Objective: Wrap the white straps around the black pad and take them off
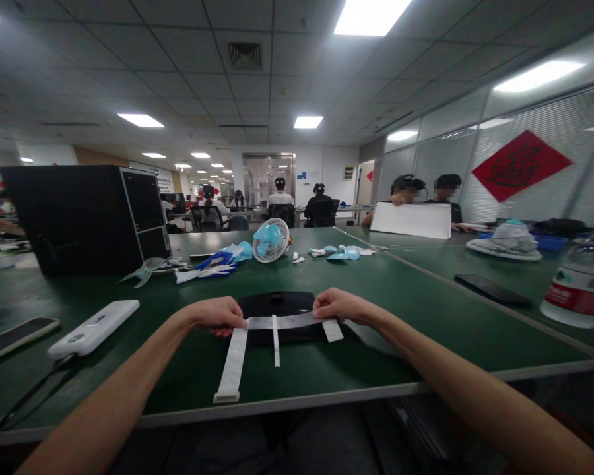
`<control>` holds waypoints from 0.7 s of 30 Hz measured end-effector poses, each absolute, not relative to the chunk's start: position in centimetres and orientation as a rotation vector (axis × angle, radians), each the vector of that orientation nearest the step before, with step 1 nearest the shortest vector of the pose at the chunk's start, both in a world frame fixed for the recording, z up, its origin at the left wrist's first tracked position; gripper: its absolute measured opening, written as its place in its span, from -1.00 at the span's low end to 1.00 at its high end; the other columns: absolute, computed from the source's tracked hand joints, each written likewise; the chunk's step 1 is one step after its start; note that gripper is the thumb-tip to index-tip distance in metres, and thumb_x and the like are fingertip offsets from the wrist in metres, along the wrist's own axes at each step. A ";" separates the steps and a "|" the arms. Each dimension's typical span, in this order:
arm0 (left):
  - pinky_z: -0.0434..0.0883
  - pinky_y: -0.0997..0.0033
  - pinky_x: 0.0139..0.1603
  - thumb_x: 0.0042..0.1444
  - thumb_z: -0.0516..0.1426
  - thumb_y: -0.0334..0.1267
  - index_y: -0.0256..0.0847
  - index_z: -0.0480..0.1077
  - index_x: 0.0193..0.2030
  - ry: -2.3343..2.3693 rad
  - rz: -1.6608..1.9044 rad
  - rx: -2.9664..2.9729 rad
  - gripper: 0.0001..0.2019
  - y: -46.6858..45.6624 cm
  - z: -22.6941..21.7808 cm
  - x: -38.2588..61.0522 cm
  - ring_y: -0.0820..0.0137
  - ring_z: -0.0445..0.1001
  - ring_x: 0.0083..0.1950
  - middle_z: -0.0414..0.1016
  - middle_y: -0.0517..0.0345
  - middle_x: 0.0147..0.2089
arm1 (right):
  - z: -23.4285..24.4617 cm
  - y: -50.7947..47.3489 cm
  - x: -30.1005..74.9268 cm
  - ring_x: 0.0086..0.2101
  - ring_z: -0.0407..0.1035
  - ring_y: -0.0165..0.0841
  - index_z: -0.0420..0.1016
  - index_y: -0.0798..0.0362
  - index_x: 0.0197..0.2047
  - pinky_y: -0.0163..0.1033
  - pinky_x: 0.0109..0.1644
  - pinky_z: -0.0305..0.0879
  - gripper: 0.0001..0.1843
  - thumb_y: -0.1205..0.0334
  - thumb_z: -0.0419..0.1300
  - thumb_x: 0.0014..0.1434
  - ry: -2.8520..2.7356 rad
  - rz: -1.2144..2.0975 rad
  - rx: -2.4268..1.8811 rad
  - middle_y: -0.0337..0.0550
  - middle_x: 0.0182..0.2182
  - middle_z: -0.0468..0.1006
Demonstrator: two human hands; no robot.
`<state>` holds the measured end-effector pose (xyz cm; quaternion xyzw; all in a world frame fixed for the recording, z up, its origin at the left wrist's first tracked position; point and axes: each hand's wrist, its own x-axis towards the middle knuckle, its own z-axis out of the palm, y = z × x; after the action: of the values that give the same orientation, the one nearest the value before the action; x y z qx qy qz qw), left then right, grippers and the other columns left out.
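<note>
**Q:** Where is the part, and what is each hand's status?

**A:** The flat strip [282,322] is stretched level between both hands, just above the near edge of the black mat [277,305] on the green table [400,310]. The left hand [218,315] is closed in a pinch on the strip's left end. The right hand [337,305] is closed in a pinch on its right end. Three pieces run off the strip toward the person and lie on the table: a wide ribbon [233,363] with an end block, a narrow branch [276,343], and a short tab [332,330].

**Q:** What are the handling characteristics?

**A:** Judged from its thinness and the way the branches drape, it is very light, limp along its length, and likely to crease if folded sharply. The surface looks smooth, so expect some slip under bare fingers.

**Q:** What are the recommended grip points?

**A:** Pinch flat across the full width at the two ends, as shown. Avoid holding it by the narrow branch alone. Support the wide ribbon near its end block when lifting.
</note>
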<state>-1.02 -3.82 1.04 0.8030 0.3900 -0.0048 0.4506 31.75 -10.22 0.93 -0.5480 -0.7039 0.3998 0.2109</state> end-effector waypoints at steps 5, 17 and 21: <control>0.00 0.51 -0.62 -0.10 0.16 0.14 -0.23 0.29 -0.59 1.027 -0.022 2.101 -0.57 -3.4 0.6 -0.8 0.57 0.09 -0.64 0.20 0.33 -0.67 | 0.3 -9.7 31.9 -0.50 0.22 -0.50 0.49 0.15 -0.38 -0.38 -0.45 0.08 -0.73 0.10 0.24 -0.06 -2.069 0.946 -1.568 -0.27 -0.52 0.43; 0.04 0.50 -0.59 -0.09 0.12 0.17 -0.20 0.33 -0.59 1.033 -0.011 2.226 -0.57 -3.3 0.7 -0.8 0.52 0.11 -0.61 0.21 0.29 -0.64 | -0.2 -9.2 32.0 -0.44 0.31 -0.43 0.53 0.15 -0.36 -0.34 -0.36 0.17 -0.71 0.07 0.23 -0.04 -2.143 0.792 -1.577 -0.21 -0.46 0.50; 0.07 0.49 -0.56 -0.08 0.12 0.14 -0.20 0.35 -0.58 1.049 -0.001 2.246 -0.59 -3.2 0.6 -0.8 0.51 0.14 -0.59 0.24 0.28 -0.63 | -0.3 -9.0 32.1 -0.45 0.31 -0.43 0.53 0.15 -0.37 -0.34 -0.37 0.16 -0.71 0.07 0.23 -0.04 -2.192 0.723 -1.583 -0.20 -0.46 0.51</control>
<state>-0.76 -3.25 0.60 0.8567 0.4001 -0.0005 0.3254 32.09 -9.03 -0.25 -0.5574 -0.7716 0.2547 0.1704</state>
